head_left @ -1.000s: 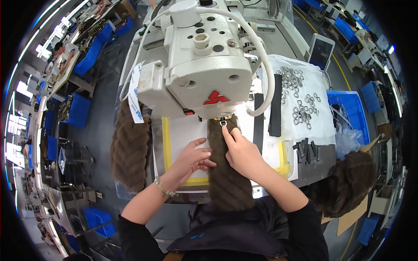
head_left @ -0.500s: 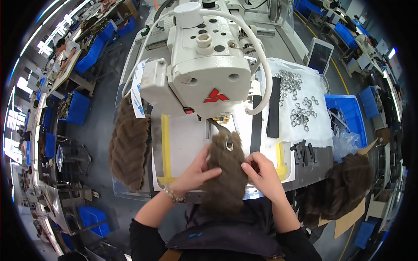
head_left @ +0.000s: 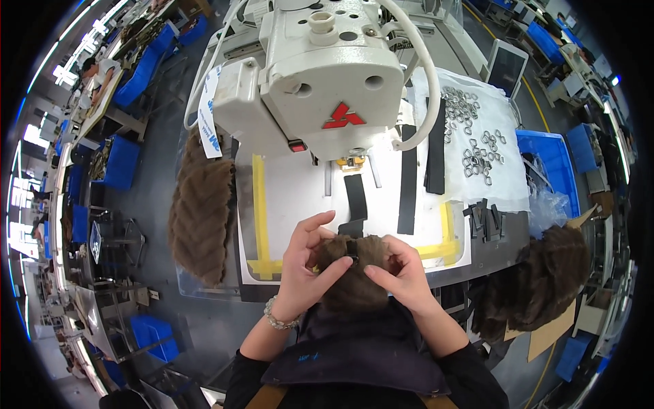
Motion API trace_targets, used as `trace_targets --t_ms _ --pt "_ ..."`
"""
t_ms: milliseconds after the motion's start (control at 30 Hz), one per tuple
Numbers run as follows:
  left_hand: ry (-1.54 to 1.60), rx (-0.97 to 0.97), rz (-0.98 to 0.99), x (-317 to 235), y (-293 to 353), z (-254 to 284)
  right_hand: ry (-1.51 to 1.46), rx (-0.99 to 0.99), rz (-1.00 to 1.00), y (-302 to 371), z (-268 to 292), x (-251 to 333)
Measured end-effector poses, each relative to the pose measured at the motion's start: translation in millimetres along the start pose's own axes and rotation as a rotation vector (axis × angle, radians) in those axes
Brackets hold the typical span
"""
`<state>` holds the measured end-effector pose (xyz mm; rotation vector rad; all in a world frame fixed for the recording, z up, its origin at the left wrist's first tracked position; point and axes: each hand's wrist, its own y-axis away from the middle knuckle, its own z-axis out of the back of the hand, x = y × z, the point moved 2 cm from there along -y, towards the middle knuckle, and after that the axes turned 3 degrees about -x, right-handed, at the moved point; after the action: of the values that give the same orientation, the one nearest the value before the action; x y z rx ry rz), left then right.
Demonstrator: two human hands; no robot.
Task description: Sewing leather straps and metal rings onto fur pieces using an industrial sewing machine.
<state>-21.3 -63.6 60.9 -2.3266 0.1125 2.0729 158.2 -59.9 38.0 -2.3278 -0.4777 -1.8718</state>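
Between my two hands, near the table's front edge, is a brown fur piece [head_left: 355, 294]. My left hand [head_left: 305, 267] grips its left side, the thumb resting by a small dark loop [head_left: 352, 251] at the piece's top. On the right side, my right hand [head_left: 410, 278] pinches the fur with the thumb on top; its other fingertips are partly hidden. A black webbing strap [head_left: 355, 198] runs from the fur's top toward the needle area of a white sewing machine [head_left: 327, 95]. The metal ring at the loop is hard to make out.
Another fur piece [head_left: 199, 218] lies at left, and a fur pile [head_left: 535, 293] at right. Long black strips [head_left: 408, 184], metal rings [head_left: 480, 163] on white cloth and short black straps [head_left: 485, 219] lie right of the machine. Beyond are a blue bin [head_left: 560, 167] and a tablet-like screen [head_left: 505, 67].
Both hands have drawn the fur piece toward me, away from the needle. More of the black strap now shows on the white plate. My left thumb has moved to the loop.
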Motion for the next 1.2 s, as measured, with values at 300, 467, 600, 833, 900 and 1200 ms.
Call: trace_targets --t_ms 300,467,600,833,900,1200 --pt "-0.236 -0.051 -0.267 -10.8 4.0 -14.6 0.084 -0.171 0.145 -9.5 -19.3 16.6" --pt "-0.059 -0.154 -0.241 -3.6 5.2 -16.4 -0.197 -0.155 0.006 -8.9 -19.4 7.5" --pt "0.002 -0.144 -0.256 0.7 3.4 -15.7 -0.372 -0.144 -0.079 -11.0 -22.3 7.8" --pt "0.129 -0.146 -0.161 4.5 1.9 -18.0 -0.617 -0.073 -0.224 -14.0 -19.8 3.2" --pt "0.136 -0.148 -0.156 6.2 1.5 -18.1 -0.636 -0.079 -0.243 -14.2 -19.2 1.4" --pt "0.161 -0.128 -0.136 7.9 -0.5 -18.5 -0.551 -0.110 -0.181 -12.3 -16.3 3.7"
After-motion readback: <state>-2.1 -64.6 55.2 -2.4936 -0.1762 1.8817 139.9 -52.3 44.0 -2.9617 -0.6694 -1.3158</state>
